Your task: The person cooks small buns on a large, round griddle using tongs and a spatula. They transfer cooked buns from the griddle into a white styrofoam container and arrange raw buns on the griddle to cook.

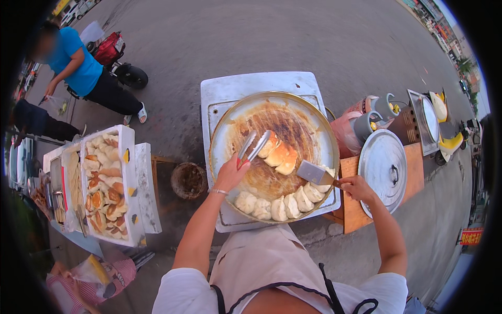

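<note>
A wide round griddle pan point(270, 188) with a raised rim lies before me, its middle browned and greasy. My left hand point(232, 172) grips metal tongs point(254, 146) with red handles; their tips are spread beside a short row of golden-brown fried buns point(281, 156). In my right hand point(357, 187) is the handle of a flat metal spatula point(311, 172), its blade over the pan's right side. Pale pleated buns point(291, 206) curve along the near rim, and the spatula partly covers those at the right end.
A white foam box point(129, 176) of cooked buns stands at left, near a grimy bucket point(188, 180). To the right, a metal lid point(382, 172) leans over a wooden board point(413, 172), with gas cylinders point(366, 125) behind. People stand at far left point(84, 66) and lower left point(117, 274).
</note>
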Motion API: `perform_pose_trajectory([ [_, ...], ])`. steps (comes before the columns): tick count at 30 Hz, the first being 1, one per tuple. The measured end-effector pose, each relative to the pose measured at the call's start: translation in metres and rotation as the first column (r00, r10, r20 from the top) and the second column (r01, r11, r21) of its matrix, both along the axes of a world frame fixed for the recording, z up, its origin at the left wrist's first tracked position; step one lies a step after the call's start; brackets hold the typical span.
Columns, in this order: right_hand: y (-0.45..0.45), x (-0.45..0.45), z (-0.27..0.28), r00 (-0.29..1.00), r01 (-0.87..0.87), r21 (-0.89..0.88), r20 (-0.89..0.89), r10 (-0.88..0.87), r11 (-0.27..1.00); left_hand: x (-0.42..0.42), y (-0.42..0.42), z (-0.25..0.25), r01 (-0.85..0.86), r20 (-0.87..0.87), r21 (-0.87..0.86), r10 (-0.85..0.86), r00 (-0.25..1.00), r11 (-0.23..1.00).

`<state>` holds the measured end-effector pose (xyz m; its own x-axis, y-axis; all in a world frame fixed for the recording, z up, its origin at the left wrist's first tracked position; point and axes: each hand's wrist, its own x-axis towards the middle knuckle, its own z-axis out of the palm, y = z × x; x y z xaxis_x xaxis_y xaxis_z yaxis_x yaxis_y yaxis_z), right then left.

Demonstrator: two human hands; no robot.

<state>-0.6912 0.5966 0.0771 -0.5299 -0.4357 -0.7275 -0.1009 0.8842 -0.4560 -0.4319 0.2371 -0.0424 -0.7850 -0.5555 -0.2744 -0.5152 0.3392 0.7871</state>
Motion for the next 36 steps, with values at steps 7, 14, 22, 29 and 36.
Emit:
perform_pose_trajectory([
  [7, -0.012, 0.027, -0.131, 0.97, 0.221, -0.33, 0.174, -0.171, 0.918, -0.038, -0.015, -0.039, 0.183, 0.122, -0.062, -0.174, 0.977, 0.981],
  [14, -0.062, 0.049, -0.16, 0.991, 0.125, -0.522, 0.114, -0.076, 0.844, -0.029, -0.006, -0.036, 0.097, 0.089, -0.063, -0.092, 0.992, 0.993],
  [22, -0.099, 0.06, -0.069, 0.994, 0.063, -0.465, 0.111, -0.012, 0.883, 0.014, 0.002, -0.011, -0.117, 0.004, -0.046, 0.117, 0.993, 0.992],
  [29, -0.173, 0.114, -0.025, 0.984, -0.075, -0.498, 0.102, 0.144, 0.864, 0.105, -0.04, 0.043, -0.226, 0.049, -0.031, 0.228, 0.973, 0.974],
  [36, -0.28, 0.233, -0.012, 0.958, -0.203, -0.541, 0.065, 0.281, 0.816, 0.243, -0.114, 0.064, -0.359, -0.021, -0.199, 0.363, 0.932, 0.912],
])
